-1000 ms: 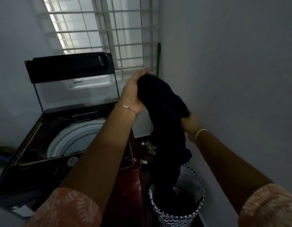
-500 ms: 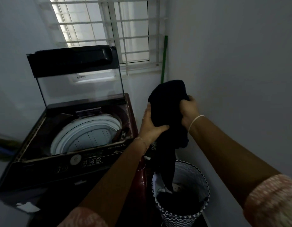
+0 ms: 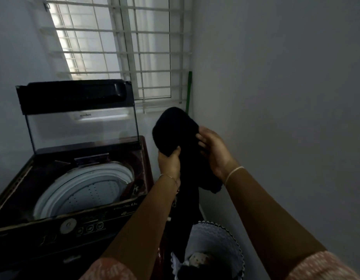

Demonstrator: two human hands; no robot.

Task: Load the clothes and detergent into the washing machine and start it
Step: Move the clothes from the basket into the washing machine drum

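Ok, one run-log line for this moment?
step: loading | left hand: grips dark garment | right hand: grips it too | garment: beside washing machine, over laundry basket | lid: open

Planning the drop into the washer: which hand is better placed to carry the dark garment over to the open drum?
Probably left. The left hand grips the dark garment on the side nearer the open drum; the right hand holds it on the wall side.

Dim rm, barred window (image 3: pixel 118 51), grey wall (image 3: pixel 276 98)
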